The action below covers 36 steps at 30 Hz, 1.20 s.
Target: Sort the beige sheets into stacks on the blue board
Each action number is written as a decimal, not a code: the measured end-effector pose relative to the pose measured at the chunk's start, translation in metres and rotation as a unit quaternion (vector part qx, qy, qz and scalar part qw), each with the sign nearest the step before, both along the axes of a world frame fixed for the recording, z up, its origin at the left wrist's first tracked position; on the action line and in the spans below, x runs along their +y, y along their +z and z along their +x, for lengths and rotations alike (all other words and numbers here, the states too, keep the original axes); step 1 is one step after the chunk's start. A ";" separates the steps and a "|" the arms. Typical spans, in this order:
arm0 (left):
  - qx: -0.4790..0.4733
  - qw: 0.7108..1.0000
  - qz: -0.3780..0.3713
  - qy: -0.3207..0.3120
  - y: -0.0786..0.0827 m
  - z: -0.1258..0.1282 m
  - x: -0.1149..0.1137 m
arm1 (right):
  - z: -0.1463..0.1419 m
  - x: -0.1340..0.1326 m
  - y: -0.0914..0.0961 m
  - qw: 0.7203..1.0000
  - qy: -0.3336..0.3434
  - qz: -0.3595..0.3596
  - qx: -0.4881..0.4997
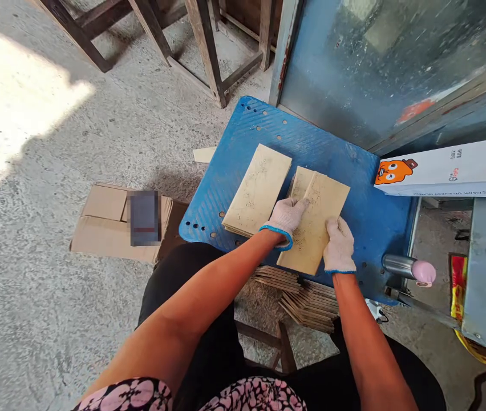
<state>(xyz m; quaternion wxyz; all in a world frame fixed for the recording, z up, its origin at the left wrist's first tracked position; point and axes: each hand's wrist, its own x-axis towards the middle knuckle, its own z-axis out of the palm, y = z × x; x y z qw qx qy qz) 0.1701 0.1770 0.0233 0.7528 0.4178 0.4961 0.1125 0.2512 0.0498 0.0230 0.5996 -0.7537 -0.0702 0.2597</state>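
Two stacks of thin tan wooden sheets lie on a blue perforated plastic board [354, 188]. My left hand [286, 220], in a white glove with a blue cuff, rests between the stacks, its fingers curled on the left edge of the right stack's top sheet [318, 220]. My right hand [339, 245], gloved the same way, lies on that sheet's near end with fingers pressed down and the thumb at its edge. The left stack [258, 191] sits untouched beside my left hand.
More thin sheets [307, 299] are piled under the board's near edge. A flattened cardboard box [106, 220] lies on the concrete floor to the left. A steel flask with a pink cap [409, 268] and a white printed carton [452, 168] are at the right. Wooden frames [209, 51] stand behind.
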 end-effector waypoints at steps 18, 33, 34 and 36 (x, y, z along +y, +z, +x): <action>0.270 0.891 0.262 -0.254 0.019 0.026 0.025 | 0.051 0.054 -0.028 0.959 0.060 -0.265 -0.079; 0.275 0.884 0.256 -0.279 0.009 0.026 0.031 | 0.037 0.063 -0.003 0.929 0.147 -0.328 -0.085; 0.277 0.882 0.258 -0.282 0.009 0.026 0.031 | 0.036 0.062 -0.003 0.930 0.147 -0.326 -0.085; 0.280 0.879 0.260 -0.287 0.009 0.026 0.032 | 0.034 0.060 -0.004 0.930 0.149 -0.324 -0.086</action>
